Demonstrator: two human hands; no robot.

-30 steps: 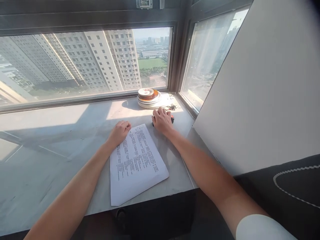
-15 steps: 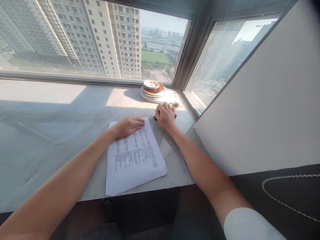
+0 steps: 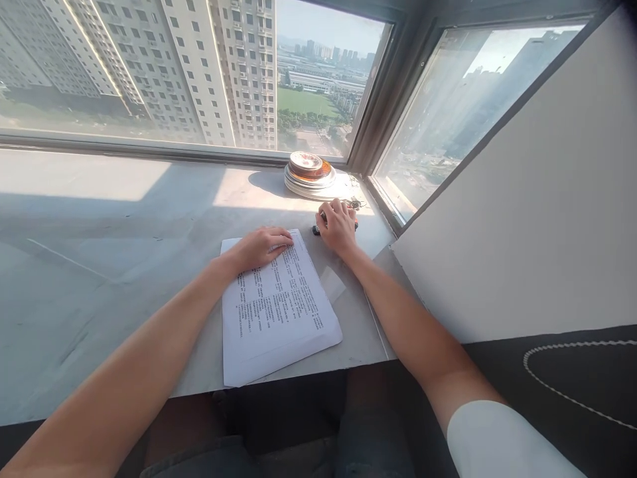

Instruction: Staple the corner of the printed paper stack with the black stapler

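Note:
Printed sheets of paper (image 3: 283,345) lie at the front edge of the grey ledge, turned slightly. My left hand (image 3: 266,245) rests flat on their upper part, fingers stretched toward the right. Just beyond the top right corner of the paper, my right hand (image 3: 338,224) curls its fingers over a small black and red object (image 3: 317,230). Most of that object is covered by the hand, so its kind does not show. A small pale translucent piece (image 3: 332,284) sits by the paper's right edge.
A stack of plates or discs (image 3: 309,178) stands by the window corner, with a small dark tangled item (image 3: 354,203) near it. The white wall (image 3: 522,232) bounds the ledge (image 3: 99,265) on the right. A beaded cord (image 3: 562,392) hangs at the lower right.
The whole view has shifted slightly, so the paper and hands sit a little farther right. Both hands keep their places on the paper and the black and red object.

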